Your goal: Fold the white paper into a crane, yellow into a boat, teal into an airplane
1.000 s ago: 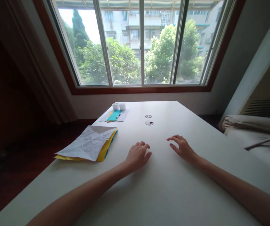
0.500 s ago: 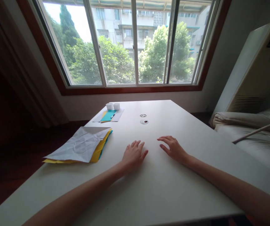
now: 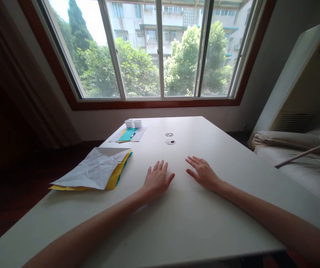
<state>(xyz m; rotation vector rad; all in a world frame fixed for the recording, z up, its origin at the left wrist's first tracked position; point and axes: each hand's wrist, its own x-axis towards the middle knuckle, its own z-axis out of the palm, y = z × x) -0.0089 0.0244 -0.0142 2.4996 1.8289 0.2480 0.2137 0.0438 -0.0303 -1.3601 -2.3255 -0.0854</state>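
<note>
Resting flat on the white table (image 3: 193, 227), both of your hands lie palm down with the fingers spread and nothing in them. Your left hand (image 3: 157, 179) sits just left of the middle of the table, and your right hand (image 3: 203, 173) lies beside it, a small gap of bare tabletop between the two.

Off to your left, near the table's edge, is a crumpled white sheet (image 3: 95, 169) on top of a stack of yellow and teal paper (image 3: 118, 175), well apart from your left hand. Straight beyond your hands sit two small round cable caps (image 3: 170, 142), one behind the other.

Farther back on the left lies a teal card (image 3: 128, 134) on a grey sheet, with two small white boxes (image 3: 133, 123) at its far end. Past the table's end stands the wide window (image 3: 160, 48).
</note>
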